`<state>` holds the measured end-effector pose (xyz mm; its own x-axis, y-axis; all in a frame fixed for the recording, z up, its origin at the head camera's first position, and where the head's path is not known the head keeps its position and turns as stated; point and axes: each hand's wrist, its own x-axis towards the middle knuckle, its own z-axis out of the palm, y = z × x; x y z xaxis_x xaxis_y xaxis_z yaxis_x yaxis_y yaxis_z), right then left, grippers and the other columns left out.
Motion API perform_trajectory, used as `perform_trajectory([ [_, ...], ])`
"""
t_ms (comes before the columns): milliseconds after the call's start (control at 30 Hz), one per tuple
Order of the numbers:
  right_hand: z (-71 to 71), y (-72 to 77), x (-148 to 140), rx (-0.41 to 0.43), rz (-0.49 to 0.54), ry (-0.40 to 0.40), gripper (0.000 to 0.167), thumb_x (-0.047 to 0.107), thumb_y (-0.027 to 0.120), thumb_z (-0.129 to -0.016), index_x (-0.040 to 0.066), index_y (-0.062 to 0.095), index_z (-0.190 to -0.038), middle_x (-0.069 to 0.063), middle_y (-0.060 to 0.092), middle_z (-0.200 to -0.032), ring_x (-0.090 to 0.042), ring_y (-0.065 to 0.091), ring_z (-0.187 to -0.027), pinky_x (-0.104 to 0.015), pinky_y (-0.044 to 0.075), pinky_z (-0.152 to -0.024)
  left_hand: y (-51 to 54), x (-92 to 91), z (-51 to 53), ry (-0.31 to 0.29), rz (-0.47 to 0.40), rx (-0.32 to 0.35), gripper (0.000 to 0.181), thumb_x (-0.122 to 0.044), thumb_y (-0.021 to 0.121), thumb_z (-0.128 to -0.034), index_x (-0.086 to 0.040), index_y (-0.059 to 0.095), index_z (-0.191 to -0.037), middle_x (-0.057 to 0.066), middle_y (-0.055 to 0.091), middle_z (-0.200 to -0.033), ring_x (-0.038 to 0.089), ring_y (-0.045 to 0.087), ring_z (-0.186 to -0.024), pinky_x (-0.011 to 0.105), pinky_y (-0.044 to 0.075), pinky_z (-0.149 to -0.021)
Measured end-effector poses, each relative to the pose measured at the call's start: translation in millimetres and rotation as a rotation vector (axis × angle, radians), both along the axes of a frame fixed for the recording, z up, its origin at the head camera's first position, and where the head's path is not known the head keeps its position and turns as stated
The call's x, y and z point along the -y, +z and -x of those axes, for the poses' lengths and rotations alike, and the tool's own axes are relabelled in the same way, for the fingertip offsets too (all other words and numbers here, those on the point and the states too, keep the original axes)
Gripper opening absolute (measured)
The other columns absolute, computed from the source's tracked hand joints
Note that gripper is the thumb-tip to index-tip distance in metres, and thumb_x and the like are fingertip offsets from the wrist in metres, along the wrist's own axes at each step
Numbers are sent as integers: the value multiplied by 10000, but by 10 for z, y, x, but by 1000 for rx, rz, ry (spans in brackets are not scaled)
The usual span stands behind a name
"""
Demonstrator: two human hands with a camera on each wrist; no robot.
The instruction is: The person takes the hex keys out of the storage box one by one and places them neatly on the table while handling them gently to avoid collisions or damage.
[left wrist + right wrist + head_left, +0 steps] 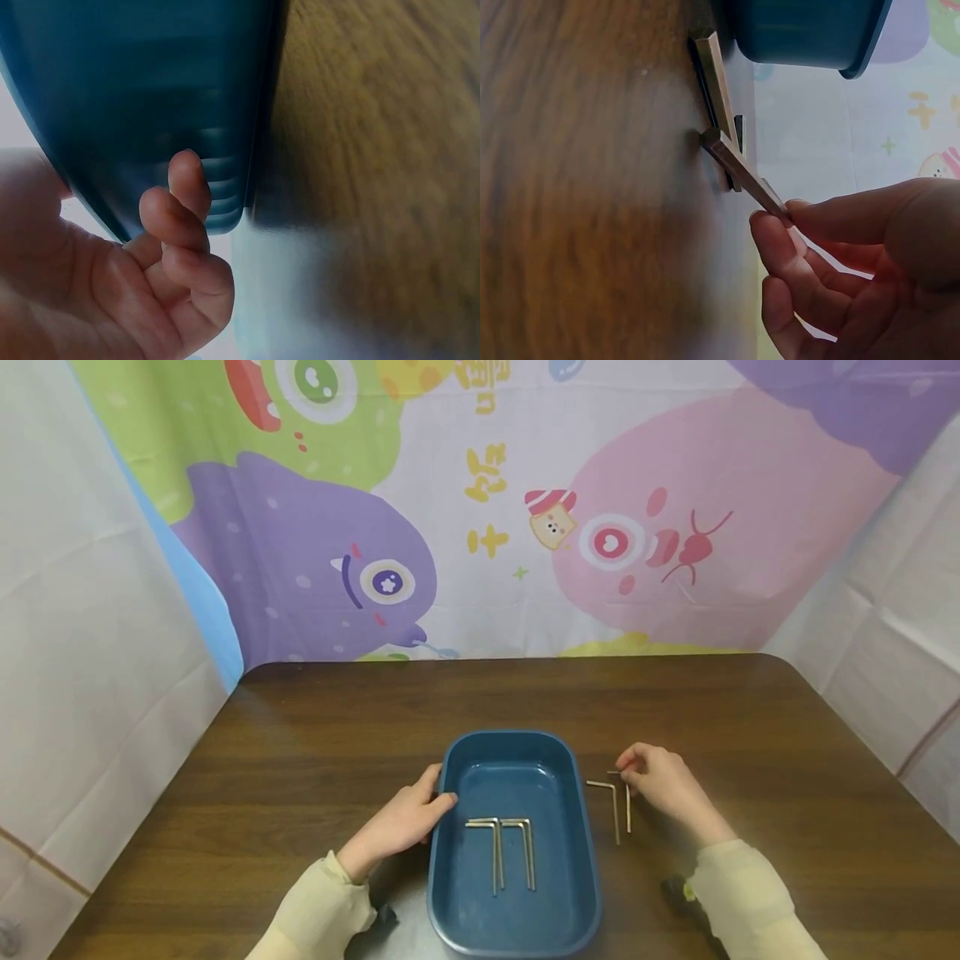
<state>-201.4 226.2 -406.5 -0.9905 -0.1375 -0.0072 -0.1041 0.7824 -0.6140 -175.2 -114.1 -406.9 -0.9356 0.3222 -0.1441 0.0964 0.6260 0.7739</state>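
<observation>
My left hand grips the left rim of a blue tray, thumb over the edge; in the left wrist view its curled fingers lie against the outer wall. Several L-shaped metal keys lie inside the tray in two close groups. Right of the tray, my right hand pinches an L-shaped key between thumb and fingertips near its bend. Another L-shaped key lies on the table just left of it. In the right wrist view the pinched key slants, its far end low by the tabletop.
The brown wooden table reaches back to a cloth printed with cartoon figures. White cloth hangs at both sides. A dark object is beside the right sleeve, and another is beside the left sleeve.
</observation>
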Motion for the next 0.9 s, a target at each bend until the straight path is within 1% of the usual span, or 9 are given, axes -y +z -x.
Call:
perform_trajectory([
  [100,3,-1,2,5,-1,6,95,21,562,-839,20,598,-927,-60,636,-757,-134,560,-597,-290,405,-580,7,0,2,7,4,1,475,-226,463,-914,-58,348,-1344,33,501,-554,139,446,-433,286,377,-455],
  [367,-12,-5,9,40,-48,28,91,25,569,-836,34,594,-923,-32,621,-711,-120,542,-592,-288,392,-593,12,-3,1,7,9,9,486,-230,460,-915,-50,338,-1350,35,507,-577,138,453,-447,282,376,-455],
  [700,2,-24,2,54,-47,10,125,21,586,-813,29,596,-937,-35,625,-742,-123,540,-607,-287,387,-587,0,3,1,4,4,14,484,-230,459,-918,-58,336,-1353,34,506,-580,138,453,-452,283,377,-461],
  [900,8,-34,-6,71,-48,-22,149,46,614,-796,35,600,-944,-31,637,-779,-120,559,-630,-295,393,-604,-6,5,2,1,5,13,489,-237,462,-917,-65,335,-1356,33,513,-581,137,456,-451,284,378,-460],
])
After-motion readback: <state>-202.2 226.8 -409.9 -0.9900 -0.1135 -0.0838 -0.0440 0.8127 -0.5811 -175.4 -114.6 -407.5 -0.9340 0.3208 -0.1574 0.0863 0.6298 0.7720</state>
